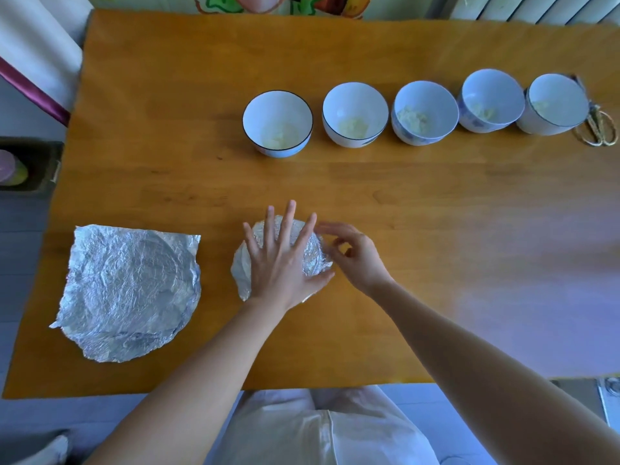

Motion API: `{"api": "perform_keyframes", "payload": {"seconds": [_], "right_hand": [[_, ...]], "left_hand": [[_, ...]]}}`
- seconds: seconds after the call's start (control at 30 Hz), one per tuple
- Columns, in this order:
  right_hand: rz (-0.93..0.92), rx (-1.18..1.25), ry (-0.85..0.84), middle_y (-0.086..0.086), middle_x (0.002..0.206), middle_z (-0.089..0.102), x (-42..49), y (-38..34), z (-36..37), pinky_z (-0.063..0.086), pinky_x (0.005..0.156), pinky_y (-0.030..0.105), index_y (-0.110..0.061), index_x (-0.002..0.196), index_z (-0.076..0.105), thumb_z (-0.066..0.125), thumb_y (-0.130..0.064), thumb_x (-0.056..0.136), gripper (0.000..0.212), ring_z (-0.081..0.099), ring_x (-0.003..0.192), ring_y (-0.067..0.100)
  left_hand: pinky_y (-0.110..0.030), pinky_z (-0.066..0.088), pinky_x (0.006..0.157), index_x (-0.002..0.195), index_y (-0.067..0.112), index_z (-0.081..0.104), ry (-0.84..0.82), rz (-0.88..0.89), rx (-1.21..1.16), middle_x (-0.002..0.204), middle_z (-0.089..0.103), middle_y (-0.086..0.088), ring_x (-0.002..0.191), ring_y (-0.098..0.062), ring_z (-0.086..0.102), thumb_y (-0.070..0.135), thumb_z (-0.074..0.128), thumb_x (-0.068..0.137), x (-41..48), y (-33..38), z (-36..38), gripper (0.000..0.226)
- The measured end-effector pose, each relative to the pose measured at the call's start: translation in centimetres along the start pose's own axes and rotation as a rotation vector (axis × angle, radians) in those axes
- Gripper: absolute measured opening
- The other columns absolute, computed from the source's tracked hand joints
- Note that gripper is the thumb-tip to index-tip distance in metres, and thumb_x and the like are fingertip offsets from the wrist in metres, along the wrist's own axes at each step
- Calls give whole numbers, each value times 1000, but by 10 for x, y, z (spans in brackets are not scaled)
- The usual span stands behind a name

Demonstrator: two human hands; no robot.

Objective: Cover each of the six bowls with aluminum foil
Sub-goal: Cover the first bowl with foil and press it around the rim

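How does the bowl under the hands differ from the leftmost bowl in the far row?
The near bowl is covered with foil; the leftmost row bowl is open, showing pale food. The left hand lies flat on the near bowl and the right hand pinches its foil edge; the row bowl is untouched. The near bowl stands alone; the row bowl heads a line of five. Both sit on the wooden table.

One view only, head-worn: it looks steeply down and forward across the tabletop [436, 229], wide-angle, edges bowed. The near edge and lap [318, 431] sit at the bottom, bowls [424, 112] farther off. Left hand [281, 260] and right hand [359, 260] meet at the foil [313, 260], close, mid-frame.
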State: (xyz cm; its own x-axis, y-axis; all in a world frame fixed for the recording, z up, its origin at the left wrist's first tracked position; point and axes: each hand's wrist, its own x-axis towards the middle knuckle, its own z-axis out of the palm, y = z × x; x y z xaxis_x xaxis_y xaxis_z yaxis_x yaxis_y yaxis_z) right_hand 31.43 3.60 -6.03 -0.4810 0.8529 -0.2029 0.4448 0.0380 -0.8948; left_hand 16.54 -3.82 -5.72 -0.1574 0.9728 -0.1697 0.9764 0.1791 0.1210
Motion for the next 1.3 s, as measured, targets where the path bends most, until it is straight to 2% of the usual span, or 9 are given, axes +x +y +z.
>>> {"api": "perform_keyframes", "payload": {"seconds": [0.07, 0.33, 0.5, 0.6, 0.83, 0.97, 1.07, 1.17, 1.3], "right_hand": [[13, -34, -18, -18, 96, 67, 2, -1, 5, 40, 66, 10, -19, 114, 72, 60, 2, 86, 37, 53, 72, 3], [152, 100, -5, -6, 81, 72, 8, 7, 4, 44, 68, 10, -11, 94, 75, 73, -5, 84, 12, 61, 68, -6], [255, 223, -82, 9, 81, 72, 12, 12, 0, 48, 69, 27, -10, 92, 74, 74, -13, 86, 7, 58, 70, 12], [295, 228, -152, -3, 69, 65, 16, 10, -4, 42, 61, 21, -14, 87, 72, 72, -11, 87, 3, 52, 60, 7], [272, 168, -86, -1, 67, 69, 20, 0, -6, 45, 56, 16, -11, 80, 71, 72, 1, 80, 12, 60, 57, 5], [227, 197, -86, 7, 84, 76, 7, 6, -5, 59, 75, 35, -11, 92, 77, 69, 1, 83, 17, 72, 78, 23], [201, 208, -195, 3, 100, 76, -3, 7, -10, 56, 90, 32, -11, 110, 74, 60, 5, 86, 33, 71, 97, 16], [217, 272, -282, 2, 105, 75, -7, 8, -17, 54, 94, 30, -12, 117, 71, 54, 7, 87, 39, 69, 103, 15], [177, 267, -271, 2, 108, 73, -9, 9, -16, 53, 94, 31, -10, 117, 69, 70, -1, 84, 34, 69, 101, 15]], "left_hand": [[-66, 19, 111, 157, 36, 20, 5, -24, 31, 166, 15, -6, 151, -36, 14, 83, 42, 77, -1, -4, 6, 95], [-62, 24, 106, 155, 37, 27, 30, -15, 22, 163, 25, -4, 148, -34, 23, 83, 32, 79, -1, -4, 5, 89], [-63, 22, 107, 154, 37, 29, 47, -4, -1, 162, 27, -4, 148, -35, 23, 79, 20, 90, 0, -4, 5, 77], [-63, 22, 107, 154, 37, 30, 42, 1, 14, 162, 28, -5, 148, -36, 24, 75, 23, 91, -1, -4, 5, 74], [-62, 22, 107, 153, 35, 33, 26, -26, 26, 162, 27, -5, 148, -36, 24, 76, 24, 88, -1, -2, 4, 77], [-62, 22, 107, 152, 36, 34, 22, -29, 14, 162, 28, -4, 148, -36, 24, 77, 26, 86, -1, -1, 3, 78], [-61, 22, 107, 152, 36, 34, 19, -35, 13, 162, 28, -4, 148, -35, 24, 77, 29, 84, -1, 0, 2, 79], [-61, 21, 107, 153, 36, 31, 9, -21, 23, 162, 27, -4, 148, -35, 23, 80, 30, 84, 0, -2, 2, 82], [-62, 23, 106, 154, 34, 30, 21, 2, 7, 161, 29, -6, 147, -37, 25, 72, 18, 92, -2, -3, -1, 73]]}}
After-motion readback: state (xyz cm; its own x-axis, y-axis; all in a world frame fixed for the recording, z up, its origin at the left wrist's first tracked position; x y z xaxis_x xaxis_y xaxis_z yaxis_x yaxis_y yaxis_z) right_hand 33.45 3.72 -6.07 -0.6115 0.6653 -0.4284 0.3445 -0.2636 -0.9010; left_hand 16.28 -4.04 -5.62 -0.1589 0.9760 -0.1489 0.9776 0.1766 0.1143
